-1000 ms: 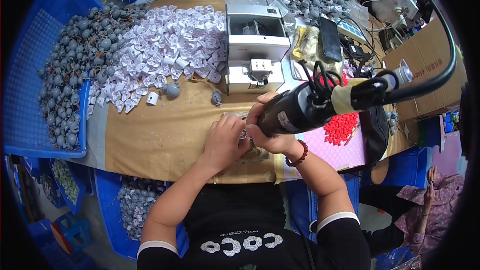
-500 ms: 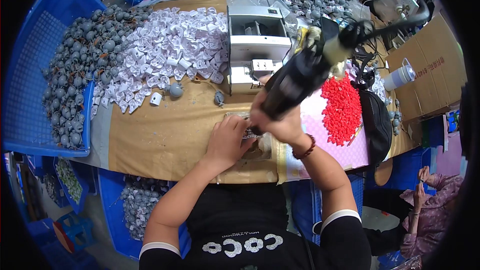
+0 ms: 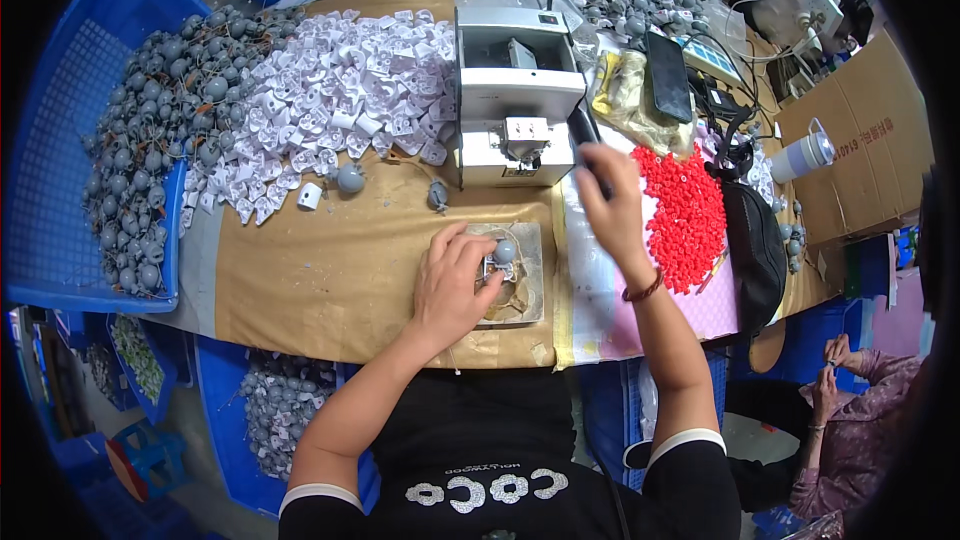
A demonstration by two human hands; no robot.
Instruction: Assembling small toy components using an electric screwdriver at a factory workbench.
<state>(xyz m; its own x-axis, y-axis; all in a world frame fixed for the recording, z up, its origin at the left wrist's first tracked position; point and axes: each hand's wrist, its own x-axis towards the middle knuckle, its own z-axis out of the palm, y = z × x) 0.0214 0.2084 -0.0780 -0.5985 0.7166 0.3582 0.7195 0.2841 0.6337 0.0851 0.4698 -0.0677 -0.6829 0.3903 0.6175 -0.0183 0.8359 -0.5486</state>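
My left hand [image 3: 453,285] is closed around a small white plastic part [image 3: 490,268] with a grey ball [image 3: 505,251] at it, holding it in a shallow rectangular fixture [image 3: 527,308] on the table. Wires curve beside the ball. To the right, my right hand [image 3: 614,202] is blurred by motion, with its thumb and fingers about the lower end of a black electric screwdriver [image 3: 583,126]. The screwdriver stands along the right side of a white and grey machine [image 3: 518,95], which partly hides it.
White plastic parts [image 3: 345,80] and grey balls [image 3: 165,115] lie heaped at the left by a blue crate [image 3: 60,180]. Red parts [image 3: 682,220], a phone [image 3: 668,75], a black bag [image 3: 752,250] and a bottle [image 3: 800,153] are at the right. Another person's hands [image 3: 832,370] show at far right.
My right hand has carried the screwdriver away from the fixture, rightward to the machine's side. The grey ball under it now shows. My left hand has stayed at the fixture.
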